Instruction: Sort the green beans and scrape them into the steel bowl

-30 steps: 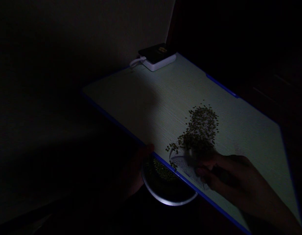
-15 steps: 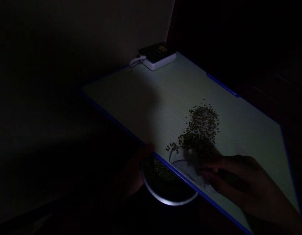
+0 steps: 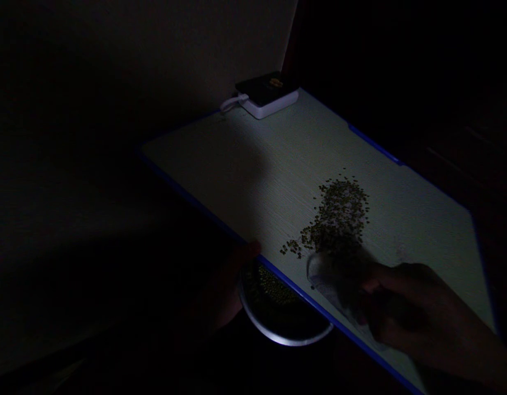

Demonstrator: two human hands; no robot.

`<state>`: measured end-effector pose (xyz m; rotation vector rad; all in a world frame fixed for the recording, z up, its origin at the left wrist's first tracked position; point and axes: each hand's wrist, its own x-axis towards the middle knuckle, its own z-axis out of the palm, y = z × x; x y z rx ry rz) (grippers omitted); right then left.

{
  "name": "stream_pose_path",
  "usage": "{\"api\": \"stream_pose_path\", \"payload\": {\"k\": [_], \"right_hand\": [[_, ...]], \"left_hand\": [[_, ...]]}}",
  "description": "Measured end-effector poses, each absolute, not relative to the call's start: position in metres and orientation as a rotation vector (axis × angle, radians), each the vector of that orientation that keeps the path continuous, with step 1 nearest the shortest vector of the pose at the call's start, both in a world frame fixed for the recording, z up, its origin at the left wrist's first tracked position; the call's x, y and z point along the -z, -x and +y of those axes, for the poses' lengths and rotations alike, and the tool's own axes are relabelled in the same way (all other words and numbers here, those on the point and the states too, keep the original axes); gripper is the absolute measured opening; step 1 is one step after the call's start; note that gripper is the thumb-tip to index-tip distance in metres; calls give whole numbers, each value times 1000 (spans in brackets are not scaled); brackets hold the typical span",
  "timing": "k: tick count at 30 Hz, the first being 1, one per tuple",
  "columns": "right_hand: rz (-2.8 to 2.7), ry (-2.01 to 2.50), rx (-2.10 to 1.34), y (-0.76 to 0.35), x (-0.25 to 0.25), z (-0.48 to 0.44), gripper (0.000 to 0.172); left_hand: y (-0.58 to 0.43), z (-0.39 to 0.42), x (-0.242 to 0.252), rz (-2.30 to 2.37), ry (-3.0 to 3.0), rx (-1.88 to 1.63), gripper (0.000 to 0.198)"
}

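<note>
Small green beans, which look like mung beans, lie scattered on a pale board with a blue edge. My right hand is closed on a clear, curved piece of plastic, resting by the near side of the beans. Its full shape is blurred and partly hidden by my fingers. Under the board's near edge sits a round metal bowl with more green beans inside. My left hand, mostly in shadow, grips the bowl's left side, its thumb over the board's blue edge.
A black-topped white box-like device with a short white cable or strap lies at the board's far corner. Behind it rises a wall. The surroundings are very dark.
My right hand has drawn the clear plastic piece a little to the right, away from the bowl. My left hand and the bowl have barely moved.
</note>
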<state>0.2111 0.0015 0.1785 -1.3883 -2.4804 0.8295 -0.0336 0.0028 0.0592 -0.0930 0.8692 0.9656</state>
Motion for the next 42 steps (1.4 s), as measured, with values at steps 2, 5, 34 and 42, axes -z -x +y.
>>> {"api": "stream_pose_path", "payload": {"k": [2, 5, 34, 42], "right_hand": [[-2511, 1352, -797, -205, -179, 0, 13], [-2506, 1302, -802, -199, -180, 1, 14], [-2556, 1359, -810, -200, -179, -3, 12], [-2363, 1337, -971, -191, -168, -2, 8]], "left_hand": [[33, 2, -58, 871, 98, -956, 22], [32, 2, -58, 902, 97, -944, 20], [31, 6, -73, 906, 136, -964, 20], [33, 7, -72, 1002, 160, -909, 21]]}}
